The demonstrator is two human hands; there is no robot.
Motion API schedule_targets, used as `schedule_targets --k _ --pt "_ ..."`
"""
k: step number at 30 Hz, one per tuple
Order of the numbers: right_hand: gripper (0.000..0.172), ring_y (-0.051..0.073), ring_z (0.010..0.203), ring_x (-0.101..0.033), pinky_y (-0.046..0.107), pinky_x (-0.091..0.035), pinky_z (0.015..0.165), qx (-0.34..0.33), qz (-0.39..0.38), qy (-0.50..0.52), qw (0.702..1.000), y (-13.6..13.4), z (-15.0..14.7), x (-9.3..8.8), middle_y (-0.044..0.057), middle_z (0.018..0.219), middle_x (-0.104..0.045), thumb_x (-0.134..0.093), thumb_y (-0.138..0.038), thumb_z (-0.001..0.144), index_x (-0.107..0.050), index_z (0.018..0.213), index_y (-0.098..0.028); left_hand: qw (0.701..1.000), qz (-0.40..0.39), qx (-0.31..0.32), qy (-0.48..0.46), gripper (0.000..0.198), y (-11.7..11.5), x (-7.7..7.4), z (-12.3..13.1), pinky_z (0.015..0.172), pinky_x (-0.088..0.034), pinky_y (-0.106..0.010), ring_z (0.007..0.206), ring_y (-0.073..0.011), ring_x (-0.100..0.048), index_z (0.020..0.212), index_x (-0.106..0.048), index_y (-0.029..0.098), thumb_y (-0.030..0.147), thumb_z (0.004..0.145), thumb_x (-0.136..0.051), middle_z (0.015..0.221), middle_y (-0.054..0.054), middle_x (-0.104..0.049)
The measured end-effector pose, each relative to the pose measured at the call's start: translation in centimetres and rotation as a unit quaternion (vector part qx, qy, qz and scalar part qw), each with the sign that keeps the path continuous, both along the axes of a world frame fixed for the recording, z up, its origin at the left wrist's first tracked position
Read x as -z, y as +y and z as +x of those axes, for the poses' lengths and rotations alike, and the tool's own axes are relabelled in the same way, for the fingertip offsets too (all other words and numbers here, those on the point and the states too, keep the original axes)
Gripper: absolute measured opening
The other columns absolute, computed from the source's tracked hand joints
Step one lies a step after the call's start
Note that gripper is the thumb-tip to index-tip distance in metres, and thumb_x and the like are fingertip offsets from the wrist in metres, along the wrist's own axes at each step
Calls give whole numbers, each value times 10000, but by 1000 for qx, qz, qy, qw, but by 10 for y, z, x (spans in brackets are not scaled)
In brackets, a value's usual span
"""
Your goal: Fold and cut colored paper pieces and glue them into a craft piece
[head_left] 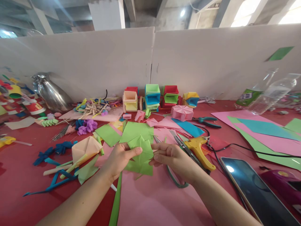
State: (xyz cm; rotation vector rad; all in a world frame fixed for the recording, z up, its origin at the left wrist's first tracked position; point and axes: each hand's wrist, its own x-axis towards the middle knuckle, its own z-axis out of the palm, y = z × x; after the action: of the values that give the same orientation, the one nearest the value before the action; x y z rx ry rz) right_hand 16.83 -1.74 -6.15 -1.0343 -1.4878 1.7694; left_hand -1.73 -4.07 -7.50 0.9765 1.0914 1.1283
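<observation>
A piece of folded light green paper (142, 150), creased to a point at its top, is held up in both my hands. My left hand (122, 158) pinches its left side, with the thumb lying flat across the front. At its right edge, the curled fingers of my right hand (170, 158) grip the paper, their tips partly hidden. Under the hands lies a large pink sheet (162, 201), and a flat green sheet (136, 130) lies just beyond. Scissors (176, 182) are partly covered by my right hand.
To the right are a yellow glue gun (199, 150), a box cutter (185, 146), pliers (207, 121), a phone (256, 191) and a black cord (246, 146). Folded paper boxes (152, 97) stand by the white partition (94, 59). A metal jug (53, 94) stands back left.
</observation>
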Motion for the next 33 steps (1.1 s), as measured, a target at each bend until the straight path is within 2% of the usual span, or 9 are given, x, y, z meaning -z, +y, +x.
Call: schedule_targets --k 5,8,12,18,24,27,28,30,33 --pt "177 127 624 -617 257 -471 626 9 36 -38 999 2 2 2 19 687 -662 -641 -320 696 -633 750 -151 1000 8 -13 3 206 2 1 -4 588 -473 -265 581 -149 -600 755 -698 135 316 664 -732 662 -25 -686" --pt "164 98 560 -524 225 -412 565 10 89 -72 993 2 1 2 -20 592 -570 -622 -311 717 -620 676 -153 1000 6 -4 3 211 2 4 -4 604 -480 -280 590 -155 -604 755 -691 131 322 674 -726 677 -34 -685" --pt "171 83 504 -413 216 -317 498 23 118 -97 988 2 0 1 -44 541 -486 -608 -297 716 -588 618 -159 1000 4 -9 12 227 2 5 -3 610 -489 -288 608 -168 -613 764 -699 124 325 663 -735 676 -45 -687" --pt "186 82 492 -369 221 -284 485 37 131 -114 984 -1 -2 -1 -52 521 -444 -582 -301 721 -565 598 -162 1000 -3 -10 8 307 1 3 -1 611 -500 -288 632 -181 -633 896 -707 137 323 653 -740 705 -48 -708" --pt "170 86 509 -413 223 -322 504 48 135 -119 982 0 -2 0 -47 549 -474 -568 -276 744 -564 619 -161 999 10 -40 19 263 3 6 0 595 -506 -269 619 -163 -619 736 -683 143 397 678 -713 635 -22 -673" --pt "156 121 634 -519 246 -404 611 39 144 -110 983 0 -2 2 -3 690 -580 -579 -304 763 -619 777 -154 998 20 -39 47 273 4 8 0 587 -497 -264 610 -159 -603 697 -676 146 418 695 -690 621 -16 -660" --pt "205 138 686 -545 260 -423 648 39 148 -103 983 0 -2 3 14 756 -606 -589 -328 764 -624 868 -155 997 23 -32 68 274 4 9 0 570 -485 -255 597 -153 -591 697 -678 146 420 694 -688 622 -13 -656" --pt "318 166 743 -572 281 -444 676 37 149 -93 984 -1 -3 3 33 824 -625 -621 -367 747 -607 984 -156 992 34 -15 124 279 2 11 2 501 -423 -221 527 -124 -529 657 -666 146 422 693 -684 566 10 -610" --pt "215 161 718 -562 270 -437 649 29 143 -80 986 -2 -4 4 18 752 -615 -625 -341 743 -621 844 -151 980 53 11 193 336 -3 13 6 421 -258 -197 441 -79 -356 533 -569 155 430 701 -665 460 56 -435"
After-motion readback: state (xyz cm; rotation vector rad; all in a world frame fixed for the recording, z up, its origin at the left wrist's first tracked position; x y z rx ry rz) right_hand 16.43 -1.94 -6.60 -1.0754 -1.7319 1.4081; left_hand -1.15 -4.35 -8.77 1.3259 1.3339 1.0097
